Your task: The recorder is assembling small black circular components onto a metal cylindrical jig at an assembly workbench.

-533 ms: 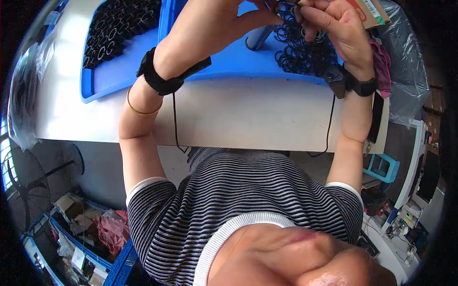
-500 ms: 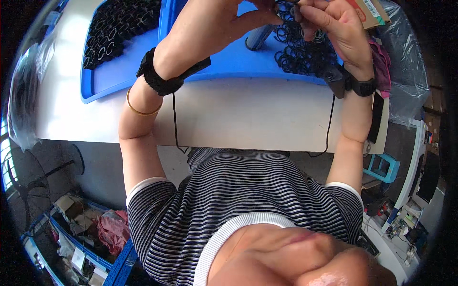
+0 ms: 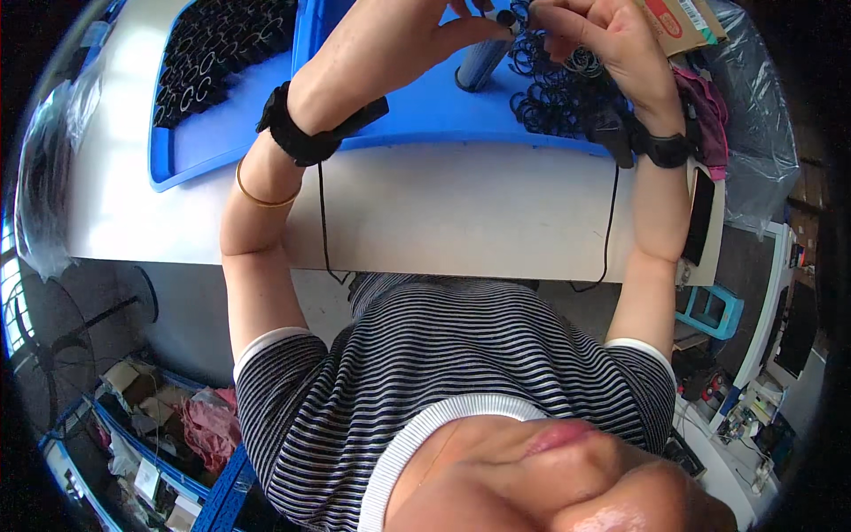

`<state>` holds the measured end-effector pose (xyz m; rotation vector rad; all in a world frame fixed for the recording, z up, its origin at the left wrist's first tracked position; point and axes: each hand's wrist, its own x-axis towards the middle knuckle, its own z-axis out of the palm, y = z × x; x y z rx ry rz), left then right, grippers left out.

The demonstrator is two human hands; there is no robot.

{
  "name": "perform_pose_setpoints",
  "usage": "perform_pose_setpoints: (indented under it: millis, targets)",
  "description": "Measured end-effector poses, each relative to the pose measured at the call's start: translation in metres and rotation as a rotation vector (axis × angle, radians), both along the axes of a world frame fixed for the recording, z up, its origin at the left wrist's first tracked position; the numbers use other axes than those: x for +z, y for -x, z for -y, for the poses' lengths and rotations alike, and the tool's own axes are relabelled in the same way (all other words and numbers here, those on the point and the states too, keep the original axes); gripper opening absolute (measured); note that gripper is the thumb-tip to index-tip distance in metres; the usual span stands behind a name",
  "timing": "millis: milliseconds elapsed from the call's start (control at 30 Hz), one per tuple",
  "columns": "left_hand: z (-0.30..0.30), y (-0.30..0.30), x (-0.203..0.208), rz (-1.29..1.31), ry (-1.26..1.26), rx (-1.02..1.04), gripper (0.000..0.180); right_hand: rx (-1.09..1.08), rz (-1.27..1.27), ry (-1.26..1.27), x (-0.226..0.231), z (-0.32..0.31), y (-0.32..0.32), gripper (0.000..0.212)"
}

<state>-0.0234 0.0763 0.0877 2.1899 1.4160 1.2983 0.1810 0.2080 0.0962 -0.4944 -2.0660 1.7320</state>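
My left hand (image 3: 417, 35) reaches over the blue tray at the top edge, thumb stretched toward the fingers, which are partly cut off by the frame. A small dark-ended piece (image 3: 506, 18) shows at its thumb tip. To its right, my right hand (image 3: 607, 40) is closed, thumb and fingers drawn together above a heap of black rings (image 3: 558, 102); what they pinch, if anything, is too small to make out. Below the left thumb, a grey ribbed cylinder (image 3: 479, 71) stands tilted in the tray.
The blue tray (image 3: 425, 140) rests on a white table (image 3: 461, 213). Another blue tray (image 3: 160, 168) at left holds many short black tubes (image 3: 217, 62). A cardboard box (image 3: 678, 27), dark cloth (image 3: 705, 115) and clear plastic sheeting (image 3: 753, 106) are at right. Black cords hang from both wrist straps.
Both hands have moved slightly apart and up; the right has drawn away from the left. The small dark-ended piece now shows at the left thumb, and more of the cardboard box is visible.
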Motion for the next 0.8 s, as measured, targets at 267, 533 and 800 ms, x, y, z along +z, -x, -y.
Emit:
perform_pose_setpoints:
  millis: [267, 533, 800]
  targets:
    - [0.0008, -0.0018, -0.0016, -0.046, 0.041, -0.001, 0.048, -0.004, 0.152, -0.09, 0.0003, -0.0045, -0.0058, 0.031]
    - [-0.0005, -0.0023, -0.0015, -0.035, 0.062, -0.014, 0.048, 0.033, 0.157, -0.103, -0.0045, -0.0057, -0.0064, 0.028]
    - [-0.0013, -0.0045, 0.0017, -0.045, 0.058, -0.011, 0.046, 0.077, 0.149, -0.106, -0.0045, -0.0057, -0.0077, 0.029]
